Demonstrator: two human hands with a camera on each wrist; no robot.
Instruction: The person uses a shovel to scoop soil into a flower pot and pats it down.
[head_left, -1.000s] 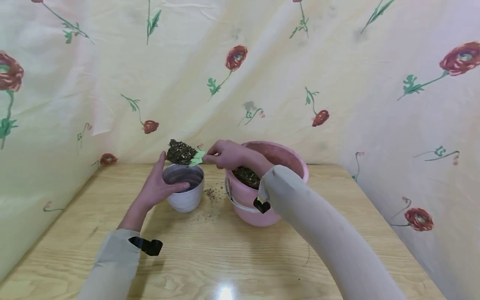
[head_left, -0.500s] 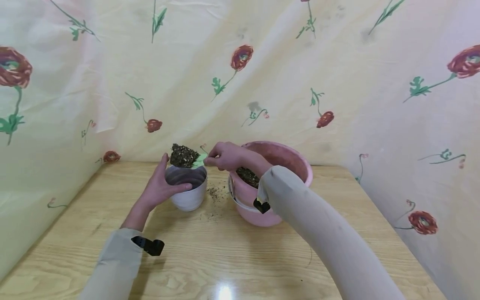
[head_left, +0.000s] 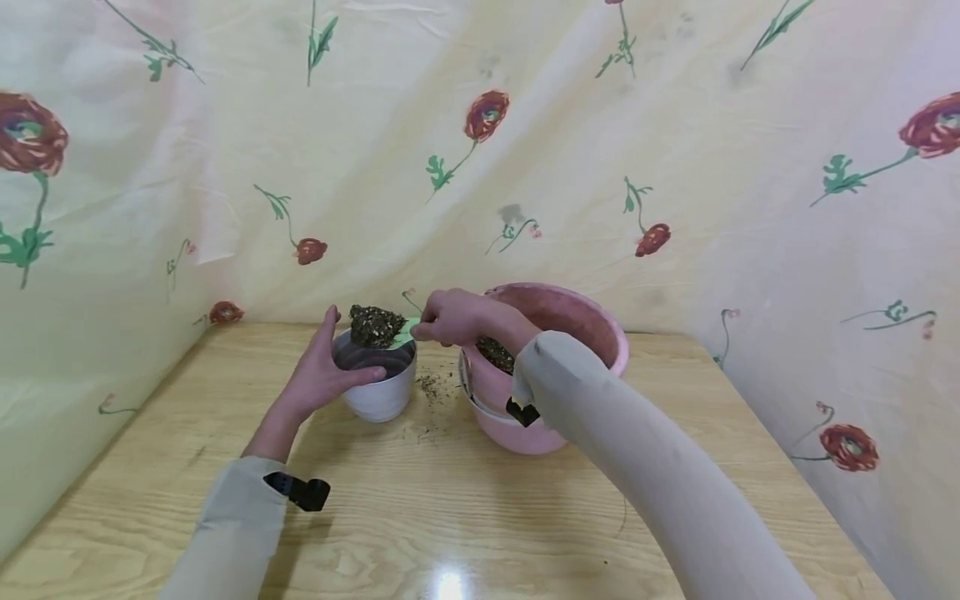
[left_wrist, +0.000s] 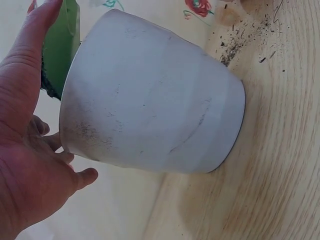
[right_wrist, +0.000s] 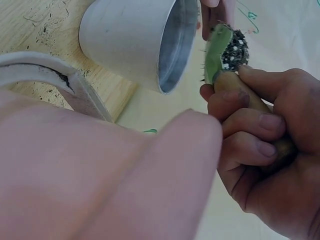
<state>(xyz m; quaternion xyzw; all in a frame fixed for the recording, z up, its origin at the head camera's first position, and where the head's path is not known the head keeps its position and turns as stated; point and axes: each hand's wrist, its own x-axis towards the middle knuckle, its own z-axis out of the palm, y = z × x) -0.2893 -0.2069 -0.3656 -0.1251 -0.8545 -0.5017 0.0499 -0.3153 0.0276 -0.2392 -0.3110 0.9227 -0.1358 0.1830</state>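
My right hand [head_left: 461,317] grips the wooden handle of a small green-bladed trowel [right_wrist: 213,55]. Dark potting soil [head_left: 375,327] with white specks is heaped on the blade, over the mouth of a white-grey plant pot [head_left: 378,402]. The left hand [head_left: 318,375] is spread around the pot's near left rim, thumb stretched out and fingers apart. In the left wrist view some fingers lie by the rim of the plant pot [left_wrist: 150,95]; whether they press on it, I cannot tell. Inside, the pot's ridged wall shows, but the bottom is hidden.
A larger pink pot [head_left: 525,435] stands right of the grey one, partly behind my right forearm, with dark soil inside and a pale handle around its front. Soil crumbs [head_left: 431,387] lie between the pots on the wooden table [head_left: 420,517]. Flowered cloth [head_left: 390,167] hangs behind.
The trowel and its soil have come down and slightly right, closer to the grey pot's mouth. My left hand keeps its place at the rim.
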